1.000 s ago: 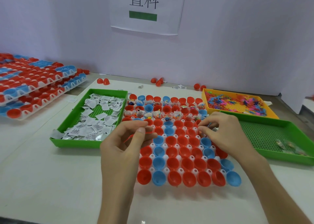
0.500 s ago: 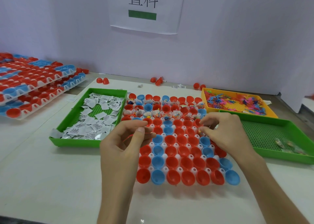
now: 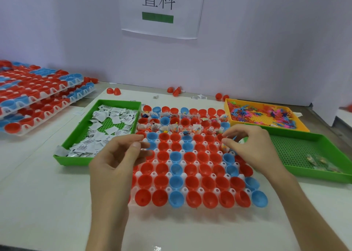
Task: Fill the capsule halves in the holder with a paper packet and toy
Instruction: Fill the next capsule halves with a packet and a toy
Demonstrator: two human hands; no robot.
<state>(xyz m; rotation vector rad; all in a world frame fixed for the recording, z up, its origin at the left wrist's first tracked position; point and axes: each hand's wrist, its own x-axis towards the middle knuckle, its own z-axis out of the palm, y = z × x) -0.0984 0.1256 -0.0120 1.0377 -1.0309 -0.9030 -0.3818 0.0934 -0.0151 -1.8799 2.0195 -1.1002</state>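
Head view: toy held over the empty cups

Head view shows the right hand (image 3: 245, 148) pinching a small toy (image 3: 225, 147) between thumb and fingertips, just above the right side of the holder (image 3: 168, 189). Empty capsule halves (image 3: 202, 157) lie straight below it and nearer the person; the back rows are filled. The left hand (image 3: 118, 155) hovers with its fingers curled; I cannot tell whether it holds anything. Paper packets (image 3: 106, 129) lie just beside it.

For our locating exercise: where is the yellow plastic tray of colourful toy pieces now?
Head view, far right: the yellow plastic tray sits behind the right-hand green plastic tray and right of the white capsule holder.
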